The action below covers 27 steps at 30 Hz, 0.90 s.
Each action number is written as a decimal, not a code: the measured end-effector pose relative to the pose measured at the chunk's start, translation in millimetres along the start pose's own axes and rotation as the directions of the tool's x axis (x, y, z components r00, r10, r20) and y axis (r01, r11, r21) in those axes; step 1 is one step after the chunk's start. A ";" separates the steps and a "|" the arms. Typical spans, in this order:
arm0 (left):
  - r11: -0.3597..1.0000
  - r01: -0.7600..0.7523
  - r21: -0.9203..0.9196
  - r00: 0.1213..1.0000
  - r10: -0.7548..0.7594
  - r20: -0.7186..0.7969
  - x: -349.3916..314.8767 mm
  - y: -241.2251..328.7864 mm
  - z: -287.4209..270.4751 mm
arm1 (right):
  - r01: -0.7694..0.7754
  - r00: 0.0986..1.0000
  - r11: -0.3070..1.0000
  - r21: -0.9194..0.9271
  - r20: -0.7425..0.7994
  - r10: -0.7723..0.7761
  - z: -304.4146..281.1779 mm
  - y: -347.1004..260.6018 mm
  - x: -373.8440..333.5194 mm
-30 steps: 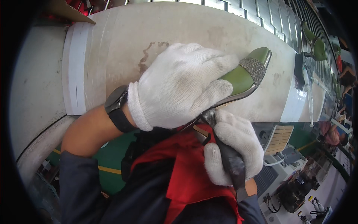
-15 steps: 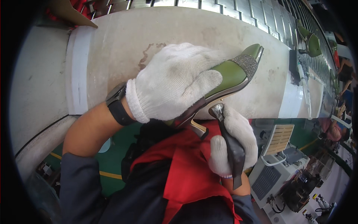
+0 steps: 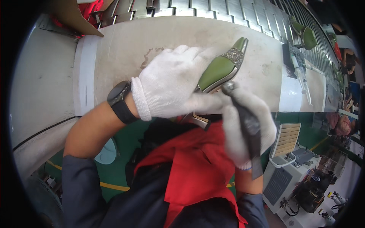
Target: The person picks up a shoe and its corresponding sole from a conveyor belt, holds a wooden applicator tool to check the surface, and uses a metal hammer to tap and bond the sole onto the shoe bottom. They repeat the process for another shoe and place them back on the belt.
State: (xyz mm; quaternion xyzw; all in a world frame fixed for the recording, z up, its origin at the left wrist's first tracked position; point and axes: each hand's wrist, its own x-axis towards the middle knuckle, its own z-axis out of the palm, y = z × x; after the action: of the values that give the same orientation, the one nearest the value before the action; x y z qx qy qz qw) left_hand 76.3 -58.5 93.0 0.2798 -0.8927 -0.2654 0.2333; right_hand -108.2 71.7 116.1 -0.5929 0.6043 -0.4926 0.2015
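A green high-heeled shoe [image 3: 217, 74] with a sparkling band near its pointed toe lies tilted at the worktable's near edge. My left hand [image 3: 173, 81], in a white knitted glove, is closed around the shoe's rear part and hides much of it. Below that hand the slim heel shows, edged in gold. My right hand [image 3: 258, 114], also gloved and blurred, grips a dark metal hammer [image 3: 247, 121]. The hammer's rounded, shiny face is up beside the sole edge; I cannot tell whether they touch. My left thumb stretches toward the hammer.
Behind the pale worktable [image 3: 125, 38] runs a slatted metal conveyor [image 3: 213, 9], with another green shoe [image 3: 308, 37] at right. A white syringe-like tool [image 3: 300, 78] lies on the table's right end. A cardboard piece [image 3: 78, 17] juts in at far left. Machine at lower right [image 3: 283, 174].
The shoe has shifted left and turned more upright, toe pointing farther away. My right hand has moved up and right with the hammer. My left thumb has come down off the green upper.
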 end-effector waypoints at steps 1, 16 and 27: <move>0.996 0.052 0.076 0.998 -0.054 0.031 2.7 10.0 -0.4 | -0.065 0.993 0.988 0.141 -0.091 0.078 -2.6 11.3 -1.4; 0.902 -0.267 -0.340 0.944 0.173 -0.281 49.9 83.0 -44.5 | -0.277 0.952 0.884 0.378 -0.016 0.305 -51.0 17.3 27.2; 0.890 -0.419 -0.181 0.852 0.315 -0.418 53.4 95.0 -16.0 | 0.353 0.892 0.898 0.262 0.196 -0.408 -114.3 -46.1 31.1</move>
State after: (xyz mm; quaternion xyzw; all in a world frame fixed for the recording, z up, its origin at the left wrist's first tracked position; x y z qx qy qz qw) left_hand 10.3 -30.5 176.7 0.1144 -0.8240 -0.2739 0.4826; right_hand -185.7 92.7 214.6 -0.7307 0.3879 -0.5089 0.2378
